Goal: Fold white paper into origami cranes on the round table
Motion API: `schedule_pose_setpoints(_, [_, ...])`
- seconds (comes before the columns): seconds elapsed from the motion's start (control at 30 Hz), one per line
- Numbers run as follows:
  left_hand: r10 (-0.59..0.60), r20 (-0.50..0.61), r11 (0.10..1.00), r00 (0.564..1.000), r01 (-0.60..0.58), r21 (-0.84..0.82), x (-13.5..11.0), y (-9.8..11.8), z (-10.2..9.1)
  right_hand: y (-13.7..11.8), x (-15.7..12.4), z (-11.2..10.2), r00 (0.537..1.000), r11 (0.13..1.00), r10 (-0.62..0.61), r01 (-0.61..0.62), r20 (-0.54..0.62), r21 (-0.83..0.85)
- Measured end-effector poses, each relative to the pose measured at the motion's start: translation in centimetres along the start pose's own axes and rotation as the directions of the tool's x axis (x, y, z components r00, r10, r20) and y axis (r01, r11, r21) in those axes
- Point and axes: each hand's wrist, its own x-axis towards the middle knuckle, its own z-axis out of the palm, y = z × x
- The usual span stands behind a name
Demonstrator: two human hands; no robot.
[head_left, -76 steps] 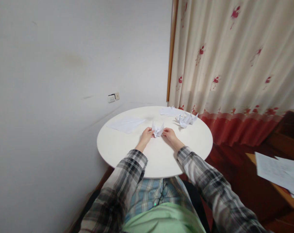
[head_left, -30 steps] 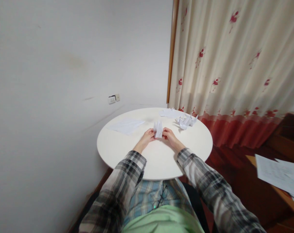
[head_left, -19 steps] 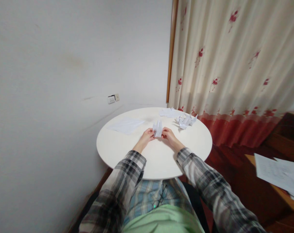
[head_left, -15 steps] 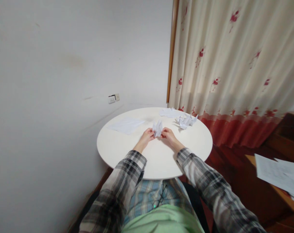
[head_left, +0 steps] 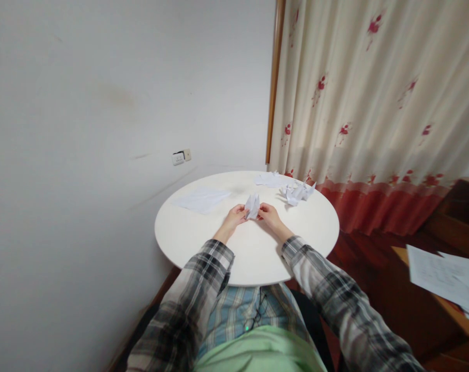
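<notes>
Folded paper (head_left: 252,205): pinched between left hand (head_left: 236,214) and right hand (head_left: 268,214) above round table (head_left: 203,240); apparently upright; paper sheet (head_left: 201,198) nearby.

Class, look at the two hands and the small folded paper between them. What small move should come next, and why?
Probably pinch the next crease firm. The left hand and right hand each grip one side of the folded paper, held upright over the table with its tips pointing up. Similar folded pieces lie beyond the right hand.
</notes>
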Motion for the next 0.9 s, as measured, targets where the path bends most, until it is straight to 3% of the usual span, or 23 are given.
schedule_pose_setpoints(0.3, [0.028, -0.045, 1.000, 0.999, -0.028, -0.012, -0.22, 0.31, 0.30, -0.34, -0.01, -0.21, 1.000, 0.998, -0.012, 0.013, -0.028, 0.055])
schedule_pose_setpoints(0.63, [0.042, -0.016, 0.998, 0.999, -0.043, -0.053, -0.28, 0.36, 0.52, -0.27, -0.13, -0.24, 0.999, 0.993, 0.037, -0.032, -0.039, 0.114])
schedule_pose_setpoints(0.9, [-0.027, 0.068, 0.986, 0.997, 0.038, -0.161, -0.17, 0.23, 0.50, -0.49, -0.17, -0.49, 0.998, 0.991, 0.018, -0.009, -0.062, 0.136])
